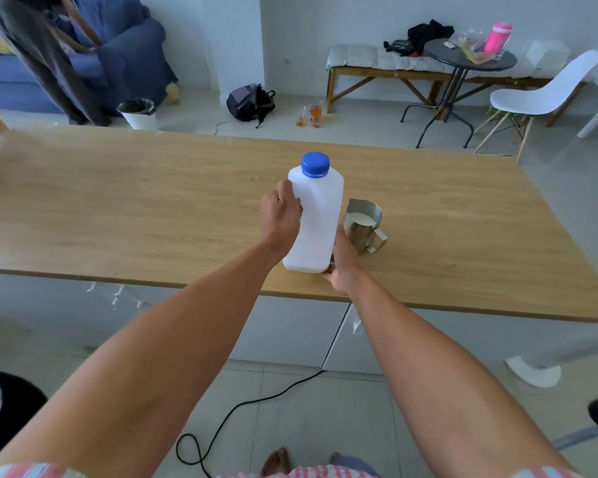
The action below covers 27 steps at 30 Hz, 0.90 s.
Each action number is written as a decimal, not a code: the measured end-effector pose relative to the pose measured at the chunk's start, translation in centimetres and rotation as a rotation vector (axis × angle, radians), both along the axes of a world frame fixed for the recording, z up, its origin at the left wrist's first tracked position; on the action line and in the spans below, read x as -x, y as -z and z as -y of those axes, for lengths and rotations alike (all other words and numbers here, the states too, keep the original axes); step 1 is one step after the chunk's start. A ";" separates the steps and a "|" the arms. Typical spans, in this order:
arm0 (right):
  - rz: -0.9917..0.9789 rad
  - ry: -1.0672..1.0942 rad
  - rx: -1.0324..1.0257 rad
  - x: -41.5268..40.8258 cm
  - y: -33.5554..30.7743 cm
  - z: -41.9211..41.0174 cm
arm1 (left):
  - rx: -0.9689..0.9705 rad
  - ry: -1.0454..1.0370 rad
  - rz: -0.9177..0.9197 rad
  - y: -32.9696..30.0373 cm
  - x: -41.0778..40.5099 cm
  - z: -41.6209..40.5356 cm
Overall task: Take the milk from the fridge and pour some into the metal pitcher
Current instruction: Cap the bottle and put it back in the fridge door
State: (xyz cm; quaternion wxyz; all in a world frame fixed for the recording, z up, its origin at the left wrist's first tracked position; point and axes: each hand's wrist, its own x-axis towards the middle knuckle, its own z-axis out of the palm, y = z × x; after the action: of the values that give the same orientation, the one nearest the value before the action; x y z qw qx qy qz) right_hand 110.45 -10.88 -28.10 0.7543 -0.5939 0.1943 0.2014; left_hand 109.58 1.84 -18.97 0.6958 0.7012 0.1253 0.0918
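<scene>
Step in hand: the pour appears finished, since milk is already sitting in the metal pitcher (364,225) and the blue cap (315,164) is back on the milk bottle (316,219); the person seems to be setting the bottle down or steadying it on the wooden counter (152,208).
Milk bottle: standing upright near the counter's front edge, the pitcher touching or just beside it at its 3 o'clock.
Left hand (281,215): wrapping the bottle's upper side from 9 o'clock, thumb on the shoulder, fingers curling behind.
Right hand (342,267): cupping the bottle's lower corner from 4 o'clock, fingers pressing its side; whether they are curling underneath I cannot tell.
Pitcher: upright, spout pointing to 11 o'clock, handle to 4 o'clock.
Next move, as I judge it: both hands need releasing cleanly, the right one drawing back towards 6 o'clock without nudging the pitcher's handle, which is sitting close to it.
</scene>
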 end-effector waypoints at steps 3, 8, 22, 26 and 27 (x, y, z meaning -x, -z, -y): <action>0.041 -0.055 0.021 0.2 0.1 0.0 | 0.018 -0.005 0.021 -0.3 0.6 -0.2; 0.085 -0.159 0.058 0.2 0.7 -0.1 | 0.029 -0.042 0.034 -0.6 1.4 -0.5; 0.132 -0.617 0.077 0.5 0.4 -4.0 | 0.029 -0.492 -0.037 -0.7 7.0 -3.1; 0.137 -0.773 0.076 2.8 0.0 -7.5 | 0.094 -0.672 0.016 -0.9 10.6 -5.4; 0.139 -0.802 0.082 3.5 -0.2 -8.4 | 0.091 -0.707 0.022 -1.0 11.6 -6.1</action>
State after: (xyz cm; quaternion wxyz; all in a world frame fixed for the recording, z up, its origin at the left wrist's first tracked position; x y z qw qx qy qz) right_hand 106.93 -2.48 -27.86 0.6030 -0.6644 -0.0964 0.4308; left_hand 97.98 7.90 -18.00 0.6529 0.5817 0.3567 0.3288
